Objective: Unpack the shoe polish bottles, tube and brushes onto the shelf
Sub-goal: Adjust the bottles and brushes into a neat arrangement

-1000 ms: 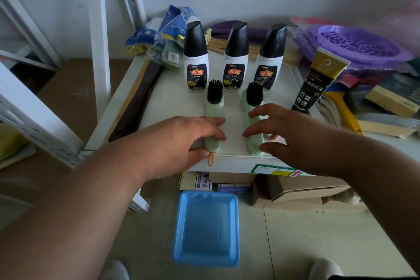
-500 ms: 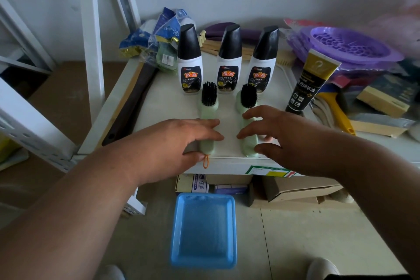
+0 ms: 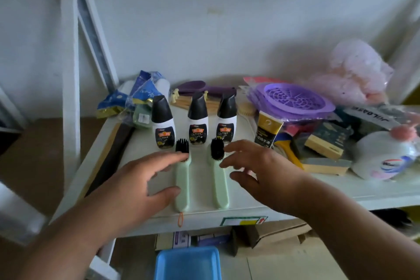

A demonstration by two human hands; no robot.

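Observation:
Three white shoe polish bottles with black caps stand in a row on the white shelf (image 3: 227,217): left bottle (image 3: 162,124), middle bottle (image 3: 197,120), right bottle (image 3: 226,118). A black and gold tube (image 3: 268,128) stands to their right. Two pale green brushes with black bristles lie side by side in front, the left brush (image 3: 182,179) and the right brush (image 3: 219,179). My left hand (image 3: 136,184) hovers open beside the left brush, fingertips near its bristles. My right hand (image 3: 263,170) is open just right of the right brush, holding nothing.
A purple strainer basket (image 3: 295,98), sponges, a yellow scraper (image 3: 289,150) and a white jug (image 3: 386,154) crowd the shelf's right side. Blue packets (image 3: 134,98) lie at the back left. An empty blue tray (image 3: 187,265) sits on the floor below, near cardboard boxes.
Both hands have lifted off the brush handles and spread open. The camera view has tilted up, showing more wall.

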